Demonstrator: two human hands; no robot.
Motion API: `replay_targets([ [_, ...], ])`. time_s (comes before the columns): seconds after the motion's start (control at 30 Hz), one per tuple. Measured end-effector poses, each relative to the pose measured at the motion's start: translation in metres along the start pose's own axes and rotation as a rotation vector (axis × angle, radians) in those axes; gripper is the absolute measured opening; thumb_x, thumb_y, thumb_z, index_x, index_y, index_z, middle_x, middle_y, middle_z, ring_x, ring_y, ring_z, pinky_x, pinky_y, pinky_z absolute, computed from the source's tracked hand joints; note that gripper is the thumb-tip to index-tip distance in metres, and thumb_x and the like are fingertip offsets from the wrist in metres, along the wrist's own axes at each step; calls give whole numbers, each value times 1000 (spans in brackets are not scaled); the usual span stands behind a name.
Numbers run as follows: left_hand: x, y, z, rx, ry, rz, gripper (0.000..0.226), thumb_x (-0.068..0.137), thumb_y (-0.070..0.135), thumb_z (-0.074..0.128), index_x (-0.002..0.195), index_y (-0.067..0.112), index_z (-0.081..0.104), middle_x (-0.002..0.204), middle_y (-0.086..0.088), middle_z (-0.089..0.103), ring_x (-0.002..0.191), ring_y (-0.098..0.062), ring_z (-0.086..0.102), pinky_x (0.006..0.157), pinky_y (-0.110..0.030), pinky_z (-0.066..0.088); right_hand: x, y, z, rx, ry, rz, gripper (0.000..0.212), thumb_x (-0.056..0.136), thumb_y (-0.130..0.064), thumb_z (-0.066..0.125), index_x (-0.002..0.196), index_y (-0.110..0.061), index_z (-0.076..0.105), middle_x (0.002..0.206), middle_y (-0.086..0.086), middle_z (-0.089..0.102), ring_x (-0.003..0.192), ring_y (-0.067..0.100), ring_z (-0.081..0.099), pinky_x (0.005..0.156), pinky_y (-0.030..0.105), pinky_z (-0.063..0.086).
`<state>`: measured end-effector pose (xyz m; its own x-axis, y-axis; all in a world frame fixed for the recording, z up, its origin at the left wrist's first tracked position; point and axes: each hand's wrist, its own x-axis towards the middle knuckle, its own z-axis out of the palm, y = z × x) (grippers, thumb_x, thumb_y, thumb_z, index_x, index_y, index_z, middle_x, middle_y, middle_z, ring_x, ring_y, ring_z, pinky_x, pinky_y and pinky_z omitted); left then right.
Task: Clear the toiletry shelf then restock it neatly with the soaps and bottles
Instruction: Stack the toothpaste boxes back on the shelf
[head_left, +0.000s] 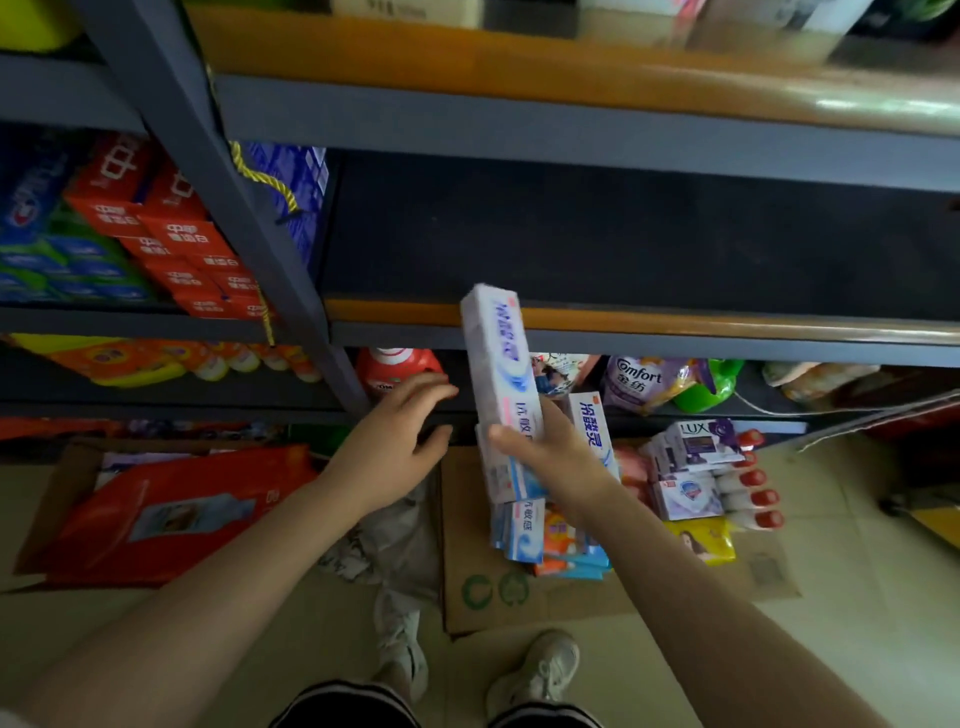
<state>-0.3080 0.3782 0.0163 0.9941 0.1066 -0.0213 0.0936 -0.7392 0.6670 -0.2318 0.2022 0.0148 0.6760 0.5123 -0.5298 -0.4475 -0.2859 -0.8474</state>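
Two bare hands reach toward the dark shelf (623, 244), whose board shows nothing on it past its orange front edge. The right hand (550, 447) has its fingers and thumb curled round the lower end of one long white toothpaste box (498, 364), held upright and tilted slightly left, its top end just crossing the shelf's front edge. The left hand (400, 436) hangs just beside it with fingers relaxed and spread, holding nothing. Down on the floor a flattened cardboard sheet (483, 592) carries the stock: more toothpaste boxes (524, 525) piled near its left edge, too overlapped to count, one further box (592, 426) standing behind the right hand, two soap boxes (691, 467) stacked toward the right edge, one yellow packet (701, 540) below them, and five red-capped bottles (753, 483) lying in a column at the far right. On the shelf beneath sit one red jug (395, 364), one purple softener pouch (644, 384) and one green bottle (706, 387). Red boxes (171, 234) fill the neighbouring bay at left
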Motion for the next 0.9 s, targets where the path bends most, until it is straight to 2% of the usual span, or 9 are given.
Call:
replay_targets([
  [0.07, 1, 15, 5, -256, -76, -140, 38, 94, 22, 52, 131, 13, 48, 128, 0, 50, 111, -6, 51, 88, -6, 39, -3, 2, 6, -218, 120, -64, 47, 80, -34, 71, 117, -20, 47, 101, -6, 64, 88, 6, 63, 66, 12, 49],
  [0.13, 2, 28, 13, -474, -132, -262, 40, 95, 17, 49, 135, 16, 44, 128, 2, 52, 101, 5, 53, 82, 1, 37, -5, 6, 9, -249, 190, -89, 40, 87, -35, 62, 120, -20, 45, 104, -9, 63, 84, -2, 61, 58, 7, 45],
  [0.3, -4, 39, 24, -839, -184, -352, 64, 90, 12, 56, 141, 34, 24, 123, 19, 53, 100, -1, 63, 84, -23, 52, -12, 2, 4, 229, 24, -138, 37, 94, -4, 48, 119, -31, 49, 96, -12, 69, 83, 3, 67, 66, 17, 51],
  [0.47, -5, 51, 17, -891, -127, -266, 80, 87, 0, 57, 142, 39, 15, 123, 11, 57, 107, -3, 60, 80, -22, 51, -15, -7, -3, 352, -202, -236, 71, 76, -7, 52, 142, -24, 32, 127, 4, 60, 110, 18, 60, 82, 28, 52],
  [0.57, 11, 46, -2, -947, 11, -329, 71, 89, 3, 54, 144, 35, 20, 121, 8, 60, 105, -2, 61, 79, -21, 53, -4, -31, -6, 146, -294, -289, 78, 80, -11, 62, 146, -23, 23, 134, 4, 53, 121, 20, 53, 91, 30, 48],
  [0.67, 33, 32, -27, -942, 136, -401, 56, 93, 15, 51, 140, 37, 33, 119, 12, 59, 104, -3, 61, 91, -31, 51, 15, -58, -1, -232, -267, -407, 72, 81, -12, 69, 138, -32, 30, 133, 0, 46, 113, 16, 55, 88, 29, 53],
  [0.73, 47, 23, -39, -947, 187, -434, 49, 94, 13, 49, 136, 35, 38, 118, 9, 58, 102, -5, 60, 93, -36, 49, 28, -71, 11, -390, -219, -473, 68, 80, -13, 71, 131, -35, 33, 125, -11, 46, 105, 9, 57, 88, 21, 51],
  [0.8, 58, 14, -47, -989, 208, -477, 44, 95, 14, 47, 135, 31, 39, 122, 2, 57, 103, -11, 61, 88, -37, 51, 42, -79, 24, -532, -153, -557, 65, 82, -15, 69, 136, -24, 35, 122, -12, 48, 105, 2, 54, 87, 7, 44],
  [0.9, 72, -2, -55, -982, 232, -574, 44, 96, 21, 46, 139, 25, 38, 126, -5, 57, 102, -18, 62, 80, -36, 53, 66, -86, 42, -713, -27, -618, 57, 86, -16, 64, 138, -10, 39, 128, 5, 54, 114, 15, 54, 88, 8, 36],
])
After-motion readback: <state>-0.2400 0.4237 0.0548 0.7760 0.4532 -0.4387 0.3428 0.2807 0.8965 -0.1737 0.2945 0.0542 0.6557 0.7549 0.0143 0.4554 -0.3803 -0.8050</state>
